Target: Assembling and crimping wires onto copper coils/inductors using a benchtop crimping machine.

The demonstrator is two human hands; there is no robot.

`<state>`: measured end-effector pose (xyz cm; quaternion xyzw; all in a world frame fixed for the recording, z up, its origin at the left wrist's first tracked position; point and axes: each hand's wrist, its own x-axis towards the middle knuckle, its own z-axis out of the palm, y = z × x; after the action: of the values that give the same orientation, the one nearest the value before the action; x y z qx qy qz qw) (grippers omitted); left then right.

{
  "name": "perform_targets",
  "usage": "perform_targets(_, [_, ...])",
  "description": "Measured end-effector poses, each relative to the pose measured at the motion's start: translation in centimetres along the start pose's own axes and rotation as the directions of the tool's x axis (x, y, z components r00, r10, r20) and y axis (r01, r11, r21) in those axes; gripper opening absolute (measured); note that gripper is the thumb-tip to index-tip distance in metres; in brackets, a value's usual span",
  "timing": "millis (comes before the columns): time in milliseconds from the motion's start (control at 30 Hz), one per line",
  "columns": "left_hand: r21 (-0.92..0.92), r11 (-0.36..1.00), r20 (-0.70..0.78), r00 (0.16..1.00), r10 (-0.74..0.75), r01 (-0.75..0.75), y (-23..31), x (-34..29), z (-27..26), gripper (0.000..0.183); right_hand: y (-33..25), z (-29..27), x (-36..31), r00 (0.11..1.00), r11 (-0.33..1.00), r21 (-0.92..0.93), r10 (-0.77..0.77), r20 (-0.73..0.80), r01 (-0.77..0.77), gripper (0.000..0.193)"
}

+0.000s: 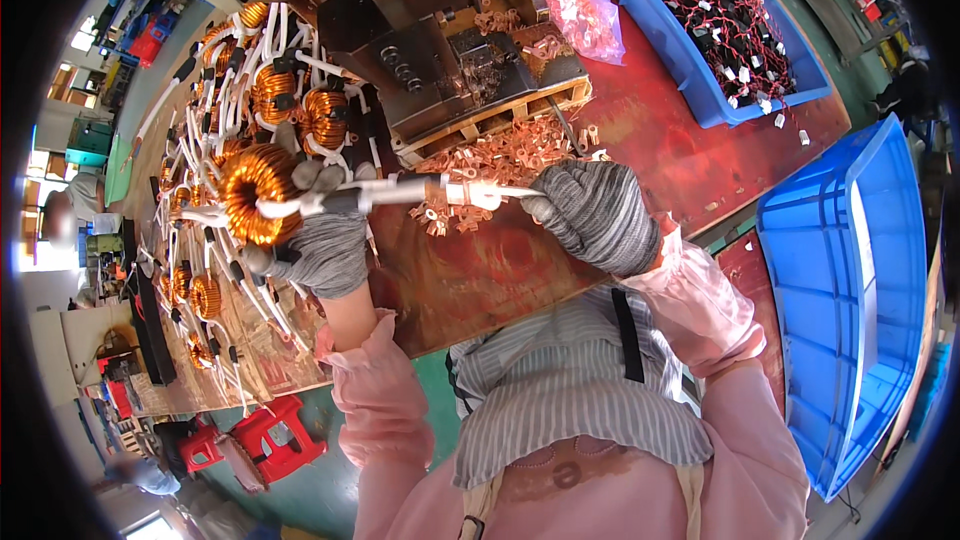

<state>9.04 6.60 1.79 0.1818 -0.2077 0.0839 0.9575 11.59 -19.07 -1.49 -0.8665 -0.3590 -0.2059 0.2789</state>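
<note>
My left hand (328, 240), in a grey knitted glove, is closed round a ring-shaped copper-wound coil (243, 212) and its white-sleeved lead (395, 193). The lead stretches rightward across the view, and a copper terminal lug (470, 194) shows near its far end. My right hand (603, 217), gloved alike, is closed on a thin pale piece (519, 192) that runs to the lug. Whether this piece belongs to the lead or is separate, I cannot tell. Loose copper lugs (515, 148) lie heaped just beyond both hands.
A dark metal press (400, 60) stands ahead on the red worktable (450, 285). Several more coils (274, 93) with white leads crowd the left side. At far right are a blue tray (712, 105) of wired black parts and a blue crate (825, 270). A red stool (275, 440) is lower left.
</note>
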Motion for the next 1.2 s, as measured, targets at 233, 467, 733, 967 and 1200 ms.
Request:
perform_targets(233, [0.098, 0.994, 0.184, 0.980, -0.073, 0.056, 2.6, 0.1, -0.2, 0.100, 0.0, -1.5, -0.2, 0.999, 0.998, 0.048, -0.050, 0.021, 0.049, 0.031])
perform_targets(467, [0.111, 0.992, 0.073, 0.995, -0.069, 0.060, 2.9, -0.4, -0.2, 0.097, -1.4, -1.4, -0.1, 0.992, 0.992, -0.023, -0.124, 0.001, 0.124, 0.024])
perform_targets(733, [0.056, 0.998, 0.019, 1.000, 0.014, -0.015, 2.9, -0.2, -1.5, 0.073, -3.2, -4.1, -0.6, 0.950, 0.913, 0.395, -0.209, 0.233, 0.104, 0.021])
perform_targets(967, [0.182, 0.978, 0.010, 0.995, 0.099, -0.100, 3.5, -0.7, -1.6, 0.077, -2.5, -2.4, 1.6, 0.776, 0.155, 0.781, 0.334, 0.534, -0.604, 0.035])
perform_targets(1200, [0.070, 0.971, -0.061, 0.971, 0.232, -0.228, 4.4, -0.5, -1.8, 0.085, 0.5, 0.8, 2.2, 0.885, 0.459, 0.800, 0.427, 0.184, -0.387, 0.027])
